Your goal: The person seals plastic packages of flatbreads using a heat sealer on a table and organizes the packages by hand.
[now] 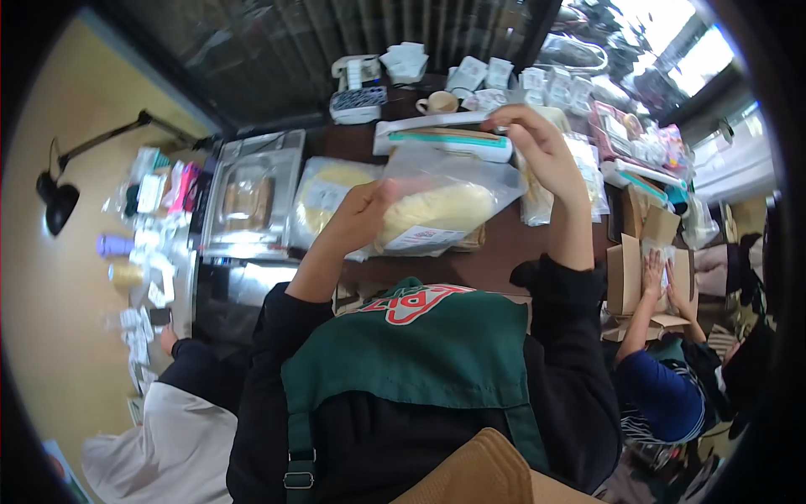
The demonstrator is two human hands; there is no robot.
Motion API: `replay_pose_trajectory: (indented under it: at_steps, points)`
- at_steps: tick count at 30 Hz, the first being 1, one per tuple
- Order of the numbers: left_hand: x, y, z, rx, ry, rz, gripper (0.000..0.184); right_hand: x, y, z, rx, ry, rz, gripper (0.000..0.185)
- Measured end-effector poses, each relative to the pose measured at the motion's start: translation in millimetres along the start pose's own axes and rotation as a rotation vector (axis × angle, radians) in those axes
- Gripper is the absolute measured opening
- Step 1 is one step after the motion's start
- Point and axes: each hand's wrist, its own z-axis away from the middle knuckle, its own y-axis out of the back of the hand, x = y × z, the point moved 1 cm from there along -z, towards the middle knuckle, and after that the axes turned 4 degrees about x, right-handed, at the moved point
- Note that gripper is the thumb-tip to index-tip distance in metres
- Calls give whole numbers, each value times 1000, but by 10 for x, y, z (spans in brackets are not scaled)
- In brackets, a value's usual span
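My left hand (361, 214) is closed on the left edge of a clear plastic bag (432, 210) with a pale yellow, rounded content and a white printed label. The bag's upper edge reaches a white heat sealer (453, 144) with a teal strip. My right hand (537, 151) is raised at the sealer's right end, its fingers curled over the end of the raised white sealer arm (428, 123). Left of my left hand lies another labelled bag (327, 195) with similar yellow content, partly behind my wrist.
A vacuum-sealing machine (254, 193) with a clear lid stands left. More filled bags (583, 172) lie right of the sealer. A mug (438, 103) and label stacks (405, 60) are behind it. At right, a co-worker's hands (655, 277) are in a cardboard box (623, 277); another person sits at left.
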Motion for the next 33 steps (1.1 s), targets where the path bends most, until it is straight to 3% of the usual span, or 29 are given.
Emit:
replay_pose_trajectory:
  at_steps: [3, 4, 6, 9, 12, 15, 18, 21, 26, 30, 33]
  points:
    - [-281, -50, -335, 48, 118, 276, 56, 700, 243, 464, 281, -100, -460, 49]
    - [-396, -80, -445, 77, 144, 338, 58, 980, 235, 636, 269, -159, -605, 60]
    - [-714, -136, -637, 132, 197, 454, 62, 1326, 3, 852, 455, -485, -816, 59]
    - [-1134, -260, -892, 184, 305, 726, 59, 1544, -224, 1045, 539, -557, -929, 48]
    - [-1453, -377, -1033, 308, 414, 752, 55, 1721, -282, 1048, 589, -651, -861, 40]
    - [-2047, -362, -1109, 545, 382, 382, 44, 1931, -317, 956, 639, -712, -778, 35]
    - [-2509, -173, -1216, 423, 299, -204, 31, 2574, -447, 1036, 675, -698, -483, 35]
    - [-2627, -97, -1386, 537, 143, -901, 26, 2870, -438, 965, 716, -698, -185, 31]
    - [-2749, -55, -1683, 465, 205, -1055, 27, 3428, -454, 963, 734, -746, 74, 30]
    - [-2823, -157, -1741, 423, 274, -1081, 26, 3629, -414, 877, 762, -721, 38, 31]
    - [-2905, -119, -1766, 428, 284, -1108, 24, 3784, -376, 789, 661, -735, 103, 32]
